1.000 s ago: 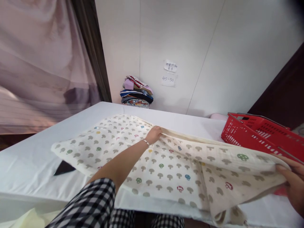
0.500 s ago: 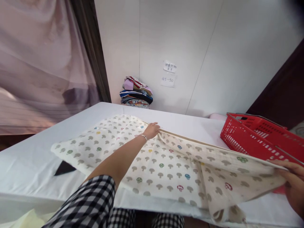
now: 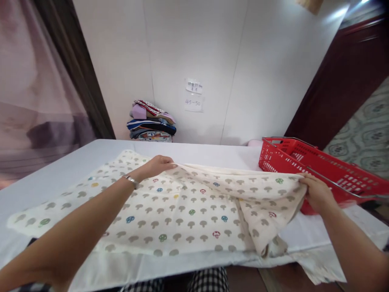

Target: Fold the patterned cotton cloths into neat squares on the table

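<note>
A cream blanket (image 3: 170, 211) printed with small grey and coloured mushrooms lies spread across the middle and lower left of the frame, its right end lifted and folded back, hanging in loose folds right of centre.

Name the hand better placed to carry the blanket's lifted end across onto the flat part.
Right, probably. The right hand grips the mushroom-print blanket at its raised end beside the red basket. The left hand rests at the fold's far edge, pinning it.

The right hand (image 3: 316, 192) is drawn inward, left of its earlier place, and the gripped edge of the mushroom-print cloth (image 3: 182, 202) is carried with it, lifted higher.
</note>
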A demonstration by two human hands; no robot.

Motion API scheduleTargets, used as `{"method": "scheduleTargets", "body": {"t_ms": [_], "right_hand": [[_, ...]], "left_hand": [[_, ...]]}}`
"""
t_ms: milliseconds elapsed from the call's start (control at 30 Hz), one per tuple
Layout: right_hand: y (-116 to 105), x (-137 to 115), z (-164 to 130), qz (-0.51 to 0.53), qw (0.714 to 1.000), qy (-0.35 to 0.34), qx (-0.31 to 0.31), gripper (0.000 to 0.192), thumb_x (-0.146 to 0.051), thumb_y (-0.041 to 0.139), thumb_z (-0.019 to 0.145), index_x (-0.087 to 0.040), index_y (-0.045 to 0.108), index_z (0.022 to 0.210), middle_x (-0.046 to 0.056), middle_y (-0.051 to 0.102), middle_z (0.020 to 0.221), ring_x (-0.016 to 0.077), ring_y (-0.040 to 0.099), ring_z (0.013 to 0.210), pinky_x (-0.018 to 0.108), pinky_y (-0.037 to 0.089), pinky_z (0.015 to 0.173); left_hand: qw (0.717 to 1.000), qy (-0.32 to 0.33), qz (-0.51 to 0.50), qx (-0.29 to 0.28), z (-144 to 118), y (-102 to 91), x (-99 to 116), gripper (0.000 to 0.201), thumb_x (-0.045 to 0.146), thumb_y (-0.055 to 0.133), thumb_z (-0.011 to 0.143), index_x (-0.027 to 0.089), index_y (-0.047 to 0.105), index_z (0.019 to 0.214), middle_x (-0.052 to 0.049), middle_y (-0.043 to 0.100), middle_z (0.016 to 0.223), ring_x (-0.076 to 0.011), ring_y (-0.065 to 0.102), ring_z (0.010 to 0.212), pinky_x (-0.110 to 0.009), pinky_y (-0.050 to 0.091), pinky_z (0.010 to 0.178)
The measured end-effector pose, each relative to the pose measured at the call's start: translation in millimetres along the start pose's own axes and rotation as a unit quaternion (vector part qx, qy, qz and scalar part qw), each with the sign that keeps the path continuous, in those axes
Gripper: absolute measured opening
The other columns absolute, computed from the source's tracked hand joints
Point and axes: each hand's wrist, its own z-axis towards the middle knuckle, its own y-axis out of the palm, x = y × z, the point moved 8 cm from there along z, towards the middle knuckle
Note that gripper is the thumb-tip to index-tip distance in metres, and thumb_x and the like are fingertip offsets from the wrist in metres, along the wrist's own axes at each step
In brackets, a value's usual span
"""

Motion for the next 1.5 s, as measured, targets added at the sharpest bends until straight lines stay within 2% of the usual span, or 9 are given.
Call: {"method": "scheduleTargets", "body": {"t_ms": [133, 367, 600, 667, 867, 1000, 1167, 1300, 1500], "right_hand": [[4, 8, -2, 0.051, 0.996, 0.075, -0.008, 0.007, -0.024, 0.054, 0.058, -0.022, 0.056, 0.064, -0.002, 0.051, 0.05, 0.0115, 0.042, 0.042, 0.025, 0.03, 0.041], [28, -7, -13, 0.09, 0.991, 0.033, -0.099, 0.008, -0.028, 0.058, 0.062, -0.021, 0.058, 0.066, -0.004, 0.055, 0.058, 0.012, 0.049, 0.054, 0.022, 0.039, 0.05], [32, -26, -28, 0.064, 0.99, -0.002, -0.123, 0.026, -0.041, 0.068, 0.067, -0.021, 0.065, 0.084, -0.002, 0.063, 0.071, 0.0123, 0.055, 0.062, 0.021, 0.042, 0.055], [28, -31, -28, 0.043, 0.993, -0.027, -0.106, 0.029, -0.045, 0.068, 0.067, -0.021, 0.066, 0.083, -0.001, 0.065, 0.072, 0.0131, 0.056, 0.062, 0.022, 0.043, 0.056], [1, -27, -20, 0.018, 0.997, -0.075, 0.019, 0.038, -0.047, 0.068, 0.066, -0.021, 0.069, 0.092, 0.003, 0.069, 0.088, 0.0192, 0.061, 0.078, 0.03, 0.049, 0.067], [10, -20, -19, 0.024, 0.995, -0.094, -0.026, 0.037, -0.044, 0.068, 0.066, -0.022, 0.068, 0.095, 0.004, 0.068, 0.096, 0.0197, 0.06, 0.087, 0.032, 0.048, 0.076], [24, -18, -27, -0.021, 0.989, -0.138, -0.053, 0.027, -0.045, 0.063, 0.069, -0.022, 0.063, 0.082, 0.002, 0.064, 0.079, 0.0174, 0.058, 0.075, 0.031, 0.047, 0.071], [37, -18, -35, -0.077, 0.978, -0.169, -0.098, 0.024, -0.04, 0.056, 0.077, -0.022, 0.06, 0.091, 0.003, 0.063, 0.09, 0.0187, 0.057, 0.086, 0.032, 0.044, 0.08], [53, 3, -39, -0.122, 0.973, -0.139, -0.136, 0.015, -0.034, 0.051, 0.076, -0.022, 0.057, 0.083, 0.0, 0.06, 0.078, 0.0175, 0.055, 0.076, 0.029, 0.043, 0.072]], "left_hand": [[0.998, -0.016, -0.053, -0.007, -32, -7.3, 19, 0.041, 0.059, 0.055, 0.069, 0.019, 0.06, 0.069, 0.002, 0.055, 0.061, -0.0117, 0.048, 0.056, -0.021, 0.037, 0.053], [0.985, -0.087, -0.1, 0.11, -47, -17.1, 13, 0.045, 0.064, 0.054, 0.066, 0.019, 0.051, 0.062, 0.004, 0.044, 0.052, -0.0106, 0.041, 0.05, -0.02, 0.032, 0.047], [0.982, -0.11, -0.074, 0.137, -51, -23.0, 7, 0.042, 0.06, 0.05, 0.072, 0.018, 0.052, 0.067, 0.006, 0.047, 0.055, -0.0104, 0.043, 0.056, -0.019, 0.032, 0.053], [0.98, -0.112, -0.066, 0.149, -52, -25.8, 7, 0.041, 0.058, 0.05, 0.072, 0.018, 0.053, 0.068, 0.006, 0.047, 0.055, -0.0103, 0.042, 0.057, -0.019, 0.032, 0.054], [0.98, -0.115, -0.028, 0.161, -58, -31.5, 15, 0.039, 0.056, 0.051, 0.072, 0.018, 0.055, 0.068, 0.007, 0.045, 0.052, -0.0096, 0.04, 0.055, -0.018, 0.03, 0.052], [0.972, -0.14, -0.043, 0.185, -63, -37.2, 15, 0.037, 0.056, 0.055, 0.069, 0.019, 0.059, 0.072, 0.007, 0.047, 0.052, -0.0095, 0.04, 0.053, -0.018, 0.029, 0.049], [0.955, -0.181, -0.094, 0.217, -67, -41.8, 7, 0.035, 0.052, 0.058, 0.065, 0.019, 0.061, 0.076, 0.008, 0.051, 0.053, -0.009, 0.04, 0.05, -0.018, 0.029, 0.046], [0.944, -0.209, -0.114, 0.229, -70, -40.6, 6, 0.034, 0.051, 0.06, 0.063, 0.02, 0.061, 0.076, 0.008, 0.051, 0.051, -0.0086, 0.04, 0.048, -0.018, 0.029, 0.045], [0.945, -0.206, -0.142, 0.209, -67, -29.4, -3, 0.046, 0.059, 0.066, 0.053, 0.019, 0.061, 0.074, 0.006, 0.056, 0.056, -0.0117, 0.048, 0.056, -0.019, 0.036, 0.051]]}}
